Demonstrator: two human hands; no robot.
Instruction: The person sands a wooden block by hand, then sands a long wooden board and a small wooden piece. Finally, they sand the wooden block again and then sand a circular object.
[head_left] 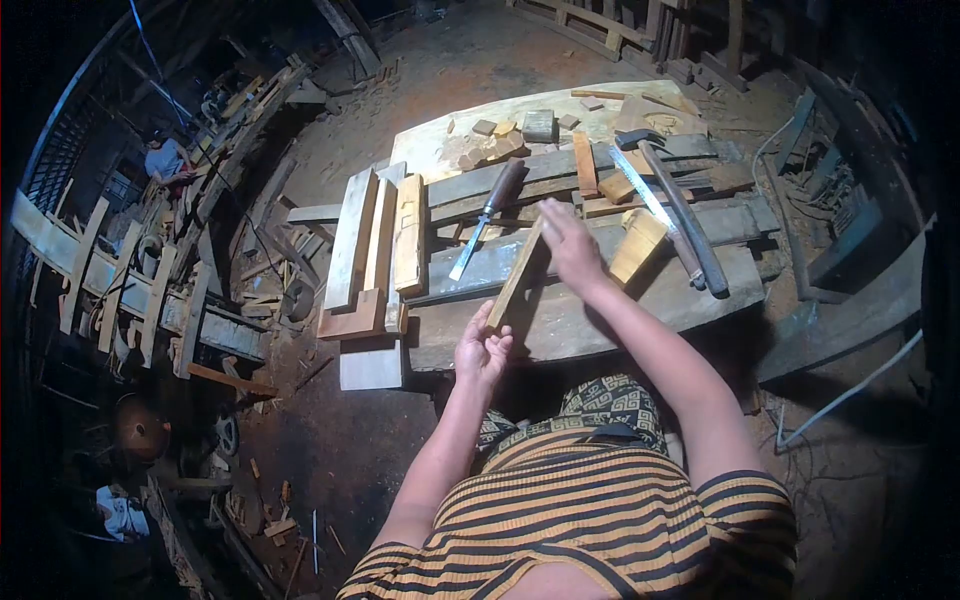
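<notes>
A narrow wooden strip (517,277) slants up and away from me above the workbench. My left hand (484,348) is closed around its near end, with the palm partly turned up. At the far end, my right hand (571,246) presses its fingers together against the strip; its thumb is hidden. Left of the strip, a chisel (487,217) with a dark handle lies on the bench. A yellowish wood block (639,246) sits just right of my right hand. Beyond it are a handsaw (655,207) and a hammer (686,215) with a long handle.
Several planks (351,243) are stacked at the bench's left end. Small wood offcuts (484,128) and a short cylinder (539,125) lie on the pale board (425,140) at the back. Far left, another person (166,160) sits among timber. A pale cable (850,393) runs along the right.
</notes>
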